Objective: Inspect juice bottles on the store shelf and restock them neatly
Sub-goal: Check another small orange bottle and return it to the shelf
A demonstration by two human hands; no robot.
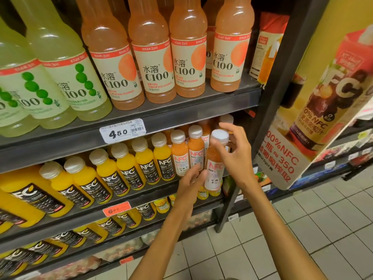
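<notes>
Store shelving, seen from the head camera, left to right. Upper shelf [141, 116]: pale green bottles [66, 77], then peach bottles [153, 63], upright in a fairly even front row, with a price tag [123, 131] on the rail beneath. Middle shelf: yellow juice bottles [125, 168] stand in an orderly row, labels forward; two orange juice bottles [182, 156] stand to their right.

The left hand [189, 182] reaches in with fingers nearly straight, its fingertips resting against the lower label of the held bottle [215, 168]. That bottle (an orange one, white cap, label facing the camera) is at the right end of the middle shelf, just in front of the row. The right hand [235, 152] holds its neck below the cap; the thumb is curled round, the upper fingers spread loosely.

Judged progress: most rows look tidy, and this bottle is not yet set in place. The shelf post [268, 110] and a hanging juice poster [314, 110] crowd the right side; neighbouring bottles sit close and could be knocked.
</notes>
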